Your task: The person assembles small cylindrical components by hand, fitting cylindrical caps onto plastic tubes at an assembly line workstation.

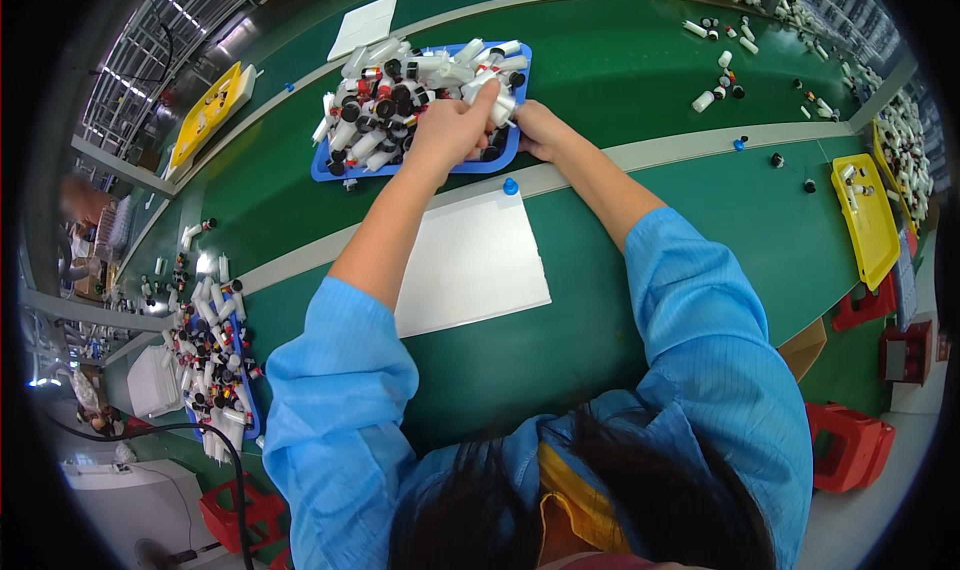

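Observation:
A blue tray (415, 167) lies ahead of me, heaped with small white plastic bottles (452, 73) with black and red caps. Over its right part, my left hand (452, 130) is closed with the thumb raised, around a white bottle (496, 103); its fingertips are partly hidden, and I cannot tell whether it holds more than one. At the tray's right side, my right hand (540, 130) is closed on the rim, its fingertips out of sight. Just nearer than the tray, a white sheet (475, 260) lies on the green table (590, 280), with a small blue knob-like piece (511, 186) at its top edge.
Another blue tray (250, 390) overflowing with bottles stands at the left. Yellow trays (868, 235) sit at the right and far left. Loose bottles (703, 101) lie scattered at the far right. A pale rail (680, 152) crosses the table; red stools (845, 445) stand below.

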